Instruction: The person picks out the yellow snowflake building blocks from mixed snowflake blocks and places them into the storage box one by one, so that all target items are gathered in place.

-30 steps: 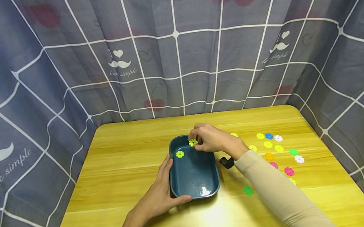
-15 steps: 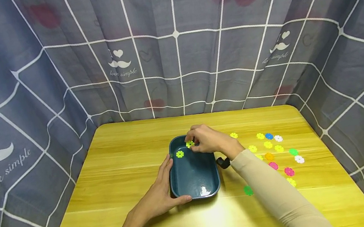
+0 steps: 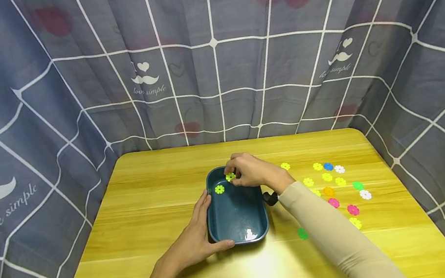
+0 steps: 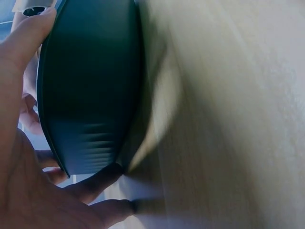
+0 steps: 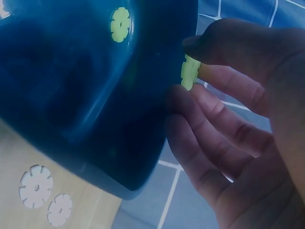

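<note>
Grid-patterned curtains (image 3: 191, 65) hang behind the wooden table (image 3: 145, 182), where I see the right hand (image 3: 252, 170) pinching a yellow-green notched disc (image 5: 190, 74) over the blue tray's (image 3: 237, 211) far end. It looks light, thin and stiff, best held by its edges. The left hand (image 3: 193, 243), fingers extended, braces the tray, whose raised wall stands between it and the scattered discs (image 3: 327, 177).

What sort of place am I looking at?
Probably a small curtained-off tabletop workspace, though the wider room is out of view. Patterned gray curtains rise on three sides of a wood-grained table, which holds a dark blue-green tray and colorful flower-shaped discs.
</note>
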Action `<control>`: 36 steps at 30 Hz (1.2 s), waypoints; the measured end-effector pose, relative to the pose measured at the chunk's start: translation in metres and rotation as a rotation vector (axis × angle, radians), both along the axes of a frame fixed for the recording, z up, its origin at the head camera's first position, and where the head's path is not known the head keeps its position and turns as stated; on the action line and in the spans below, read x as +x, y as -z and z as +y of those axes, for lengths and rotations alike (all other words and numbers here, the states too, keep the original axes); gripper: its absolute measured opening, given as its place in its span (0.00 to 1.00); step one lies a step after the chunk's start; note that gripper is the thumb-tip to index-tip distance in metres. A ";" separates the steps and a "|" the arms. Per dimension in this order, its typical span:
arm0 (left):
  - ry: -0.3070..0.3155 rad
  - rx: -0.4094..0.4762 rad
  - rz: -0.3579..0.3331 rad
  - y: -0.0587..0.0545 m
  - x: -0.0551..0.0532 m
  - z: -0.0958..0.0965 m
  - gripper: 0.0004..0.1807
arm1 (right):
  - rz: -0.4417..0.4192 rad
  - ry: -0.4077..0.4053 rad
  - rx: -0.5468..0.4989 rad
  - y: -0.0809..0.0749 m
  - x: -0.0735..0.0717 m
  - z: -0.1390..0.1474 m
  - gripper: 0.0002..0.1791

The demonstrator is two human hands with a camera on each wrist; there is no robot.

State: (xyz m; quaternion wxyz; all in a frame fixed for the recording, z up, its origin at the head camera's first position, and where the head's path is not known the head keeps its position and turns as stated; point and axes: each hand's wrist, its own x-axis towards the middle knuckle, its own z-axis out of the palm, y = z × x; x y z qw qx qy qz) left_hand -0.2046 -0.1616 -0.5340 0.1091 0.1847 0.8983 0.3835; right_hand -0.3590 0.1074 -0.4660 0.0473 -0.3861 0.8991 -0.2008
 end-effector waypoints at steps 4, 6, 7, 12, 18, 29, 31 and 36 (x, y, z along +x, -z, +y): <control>0.003 -0.001 0.002 0.000 0.000 0.000 0.80 | -0.010 -0.004 0.012 0.000 -0.001 -0.003 0.17; 0.006 0.001 0.005 0.001 -0.001 0.000 0.79 | -0.011 -0.001 0.021 0.000 -0.001 -0.004 0.17; 0.008 0.002 0.007 0.001 -0.001 0.000 0.79 | -0.011 0.001 0.025 0.000 -0.002 -0.004 0.17; 0.010 0.007 0.007 0.001 -0.001 0.000 0.79 | -0.016 0.014 0.047 0.001 -0.002 -0.006 0.17; 0.007 0.006 0.006 0.002 -0.001 0.000 0.80 | -0.011 0.034 0.083 0.003 -0.003 -0.008 0.17; 0.009 0.007 0.021 0.002 0.000 0.000 0.80 | 0.004 0.054 0.118 0.004 -0.001 -0.009 0.17; 0.012 0.009 0.025 0.002 0.000 0.000 0.80 | 0.011 0.055 0.122 0.004 0.000 -0.009 0.17; 0.014 0.013 0.027 0.002 0.000 -0.001 0.80 | 0.013 0.056 0.117 0.005 0.001 -0.009 0.17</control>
